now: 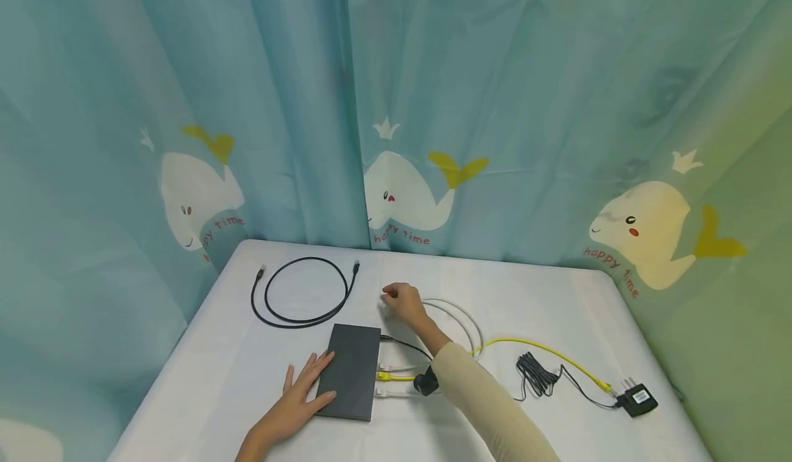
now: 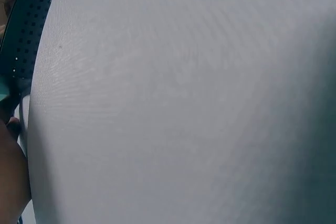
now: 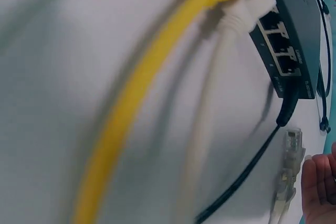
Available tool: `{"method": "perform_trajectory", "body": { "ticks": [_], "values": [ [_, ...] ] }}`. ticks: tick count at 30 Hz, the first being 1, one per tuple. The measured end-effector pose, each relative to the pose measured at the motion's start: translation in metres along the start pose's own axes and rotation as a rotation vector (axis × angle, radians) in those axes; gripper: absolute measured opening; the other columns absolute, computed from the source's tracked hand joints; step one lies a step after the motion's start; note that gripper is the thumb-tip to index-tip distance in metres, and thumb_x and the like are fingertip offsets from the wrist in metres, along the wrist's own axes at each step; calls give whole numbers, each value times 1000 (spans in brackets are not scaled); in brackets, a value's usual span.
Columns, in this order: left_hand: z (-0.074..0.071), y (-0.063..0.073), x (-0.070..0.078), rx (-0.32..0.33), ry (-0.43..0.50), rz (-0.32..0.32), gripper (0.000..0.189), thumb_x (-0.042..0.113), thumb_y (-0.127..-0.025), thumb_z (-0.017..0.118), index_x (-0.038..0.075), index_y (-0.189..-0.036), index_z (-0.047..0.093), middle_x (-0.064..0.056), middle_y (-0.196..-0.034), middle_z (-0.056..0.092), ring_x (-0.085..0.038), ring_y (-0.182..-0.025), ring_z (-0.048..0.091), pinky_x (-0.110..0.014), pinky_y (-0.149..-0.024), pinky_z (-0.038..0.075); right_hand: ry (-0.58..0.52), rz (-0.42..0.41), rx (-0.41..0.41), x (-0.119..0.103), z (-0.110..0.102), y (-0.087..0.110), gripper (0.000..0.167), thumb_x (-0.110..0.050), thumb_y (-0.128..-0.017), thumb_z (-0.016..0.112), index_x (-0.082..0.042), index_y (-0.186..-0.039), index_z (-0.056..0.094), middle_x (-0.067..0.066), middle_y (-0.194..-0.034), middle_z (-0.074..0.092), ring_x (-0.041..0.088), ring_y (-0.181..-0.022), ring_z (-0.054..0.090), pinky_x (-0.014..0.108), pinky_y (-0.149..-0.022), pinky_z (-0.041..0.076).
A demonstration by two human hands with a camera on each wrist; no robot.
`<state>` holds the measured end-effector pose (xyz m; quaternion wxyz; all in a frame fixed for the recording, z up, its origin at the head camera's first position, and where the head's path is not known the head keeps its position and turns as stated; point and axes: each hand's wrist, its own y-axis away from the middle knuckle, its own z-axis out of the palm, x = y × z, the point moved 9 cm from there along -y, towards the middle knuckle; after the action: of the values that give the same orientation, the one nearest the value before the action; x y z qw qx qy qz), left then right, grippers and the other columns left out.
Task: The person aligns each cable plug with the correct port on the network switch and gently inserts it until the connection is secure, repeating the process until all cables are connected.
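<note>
My left hand [image 1: 293,403] rests with spread fingers on the near left side of a dark network switch [image 1: 351,362]. My right hand [image 1: 405,304] hovers beyond the switch's far right corner, fingers loosely bent. Beside those fingers, the right wrist view shows clear plugs [image 3: 286,174] of a white network cable [image 3: 202,129] or cables lying on the table; no grip on them is visible. A yellow network cable [image 1: 399,378], white cables and a black power cord [image 3: 236,184] are plugged into the switch's right side. Mostly bare tabletop [image 2: 168,98] fills the left wrist view.
A coiled black network cable [image 1: 303,321] lies at the back left. At the right are a black power adapter [image 1: 637,400] and its bundled cord [image 1: 537,374], near the yellow cable's far end. A light cable loop [image 1: 467,317] curves beside my right forearm. Curtains [image 1: 309,104] surround the table.
</note>
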<state>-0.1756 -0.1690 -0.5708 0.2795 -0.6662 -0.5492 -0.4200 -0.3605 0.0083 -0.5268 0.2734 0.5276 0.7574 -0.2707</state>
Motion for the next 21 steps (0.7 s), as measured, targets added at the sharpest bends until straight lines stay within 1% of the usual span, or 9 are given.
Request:
{"method": "perform_trajectory", "body": {
  "ticks": [5, 7, 11, 16, 21],
  "values": [
    [0, 1, -3, -1, -6, -12, 69, 33, -90, 64, 15, -148, 32, -12, -152, 25, -33, -141, 6, -48, -105, -22, -7, 50, -57, 1, 9, -11, 16, -10, -89, 65, 1, -99, 69, 8, -89, 68, 19, -80, 62, 31, -71, 53],
    [0, 1, -2, 1, -7, -13, 69, 33, -90, 64, 14, -148, 32, -12, -152, 25, -33, -141, 7, -48, -105, -22, -13, 71, -66, 2, 12, -13, 17, -11, -89, 65, 2, -99, 69, 9, -89, 68, 20, -81, 63, 32, -71, 53],
    [0, 0, 0, 7, -8, -5, 68, 33, -90, 64, 14, -148, 32, -13, -152, 26, -33, -141, 7, -48, -105, -21, -28, 113, -61, 8, 14, -18, 17, -11, -89, 66, 2, -98, 69, 10, -91, 68, 22, -83, 63, 33, -73, 53],
    [1, -1, 1, 6, -10, -4, 68, 34, -90, 63, 15, -148, 32, -13, -152, 26, -32, -141, 7, -47, -105, -21, -75, 173, -69, 16, 18, -24, 18, -13, -89, 65, 2, -99, 69, 10, -91, 67, 18, -77, 62, 29, -67, 53],
    [2, 0, 0, -4, -3, -8, 68, 33, -91, 63, 15, -148, 31, -13, -152, 26, -33, -141, 7, -48, -105, -21, -107, 179, -55, 14, 21, -30, 19, -12, -89, 65, 3, -99, 69, 11, -90, 67, 18, -75, 62, 28, -65, 53]
  ]
}}
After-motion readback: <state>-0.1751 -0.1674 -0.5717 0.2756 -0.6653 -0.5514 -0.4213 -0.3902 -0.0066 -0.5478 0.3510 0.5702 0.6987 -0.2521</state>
